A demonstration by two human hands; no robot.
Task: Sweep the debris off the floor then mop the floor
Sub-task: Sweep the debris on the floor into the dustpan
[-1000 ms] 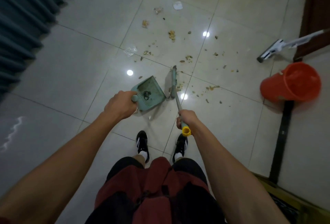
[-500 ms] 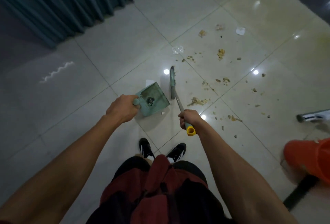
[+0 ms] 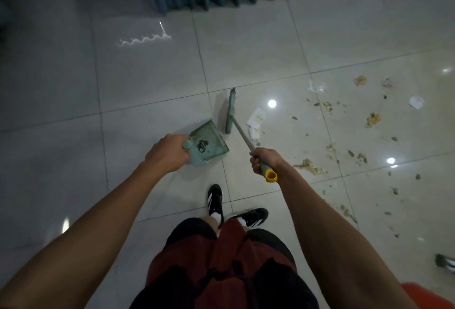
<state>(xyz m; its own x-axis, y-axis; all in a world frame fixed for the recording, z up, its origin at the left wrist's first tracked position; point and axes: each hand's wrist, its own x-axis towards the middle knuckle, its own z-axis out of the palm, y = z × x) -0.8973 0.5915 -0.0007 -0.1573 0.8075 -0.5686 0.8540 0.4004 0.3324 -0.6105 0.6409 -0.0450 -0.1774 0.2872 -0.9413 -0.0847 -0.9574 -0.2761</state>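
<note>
Sweeping barely begun. Left hand (image 3: 165, 153) grips dustpan (image 3: 208, 142), holding only a small dark clump; right hand (image 3: 261, 161) grips broom (image 3: 230, 112). Debris (image 3: 310, 166) scattered on floor (image 3: 147, 92) at right. Mopping not started.

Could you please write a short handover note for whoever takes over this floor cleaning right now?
Left hand grips the dustpan handle; pan holds a little dark dirt.
Right hand grips the broom handle, brush head on the floor beside the pan's open edge.
Done: hardly any sweeping.
Left: paper scraps by the brush, crumbs and bits scattered over the tiles to the right; then mopping. An orange bucket shows at bottom right.
</note>
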